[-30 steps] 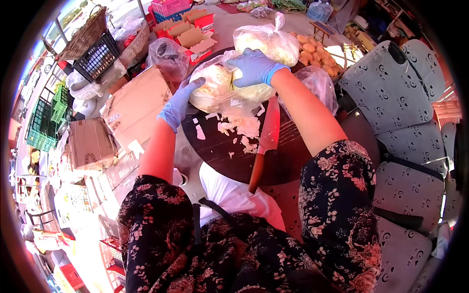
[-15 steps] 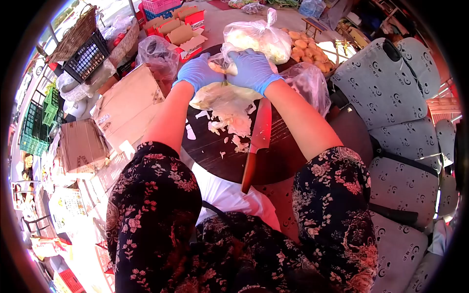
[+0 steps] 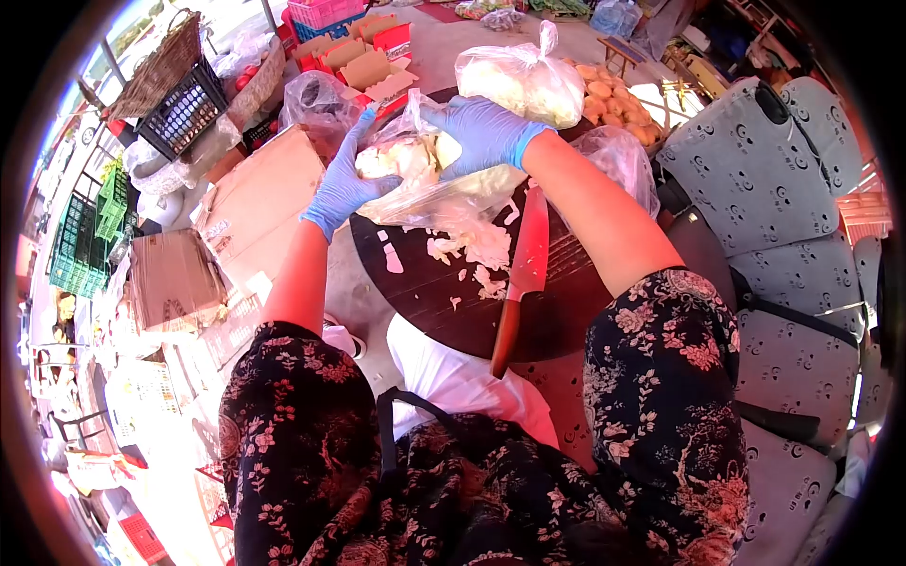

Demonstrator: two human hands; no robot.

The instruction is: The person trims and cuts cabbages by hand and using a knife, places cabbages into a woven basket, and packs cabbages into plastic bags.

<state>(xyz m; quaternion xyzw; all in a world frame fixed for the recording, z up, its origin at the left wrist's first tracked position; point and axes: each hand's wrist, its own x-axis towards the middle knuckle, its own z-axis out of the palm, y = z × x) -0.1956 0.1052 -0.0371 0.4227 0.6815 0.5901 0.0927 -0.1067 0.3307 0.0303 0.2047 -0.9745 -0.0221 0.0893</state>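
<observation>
Both my hands wear blue gloves and are at a clear plastic bag [image 3: 462,203] of pale, yellowish-white food pieces [image 3: 404,158], whose kind I cannot make out. My left hand [image 3: 351,184] grips the bag's left side, thumb and fingers spread around the pieces. My right hand [image 3: 486,137] is curled over the right side, against a pale chunk; its fingertips are partly hidden. Under the bag is a dark round wooden board [image 3: 415,297] with pale scraps [image 3: 486,245] on it. A wide-bladed knife [image 3: 530,250] lies nearby, its wooden handle over the board's near edge.
A tied clear bag [image 3: 524,85] of pale food stands behind my right hand, beside a pile of round tan items [image 3: 618,104]. Flattened cardboard [image 3: 260,193] and open red boxes [image 3: 377,71] are at the left and back. Grey patterned cushions [image 3: 750,170] line the right.
My hands, close together before, have moved apart, the left one down and left. The bag between them has opened out, showing more pale pieces. The whole view has shifted slightly.
</observation>
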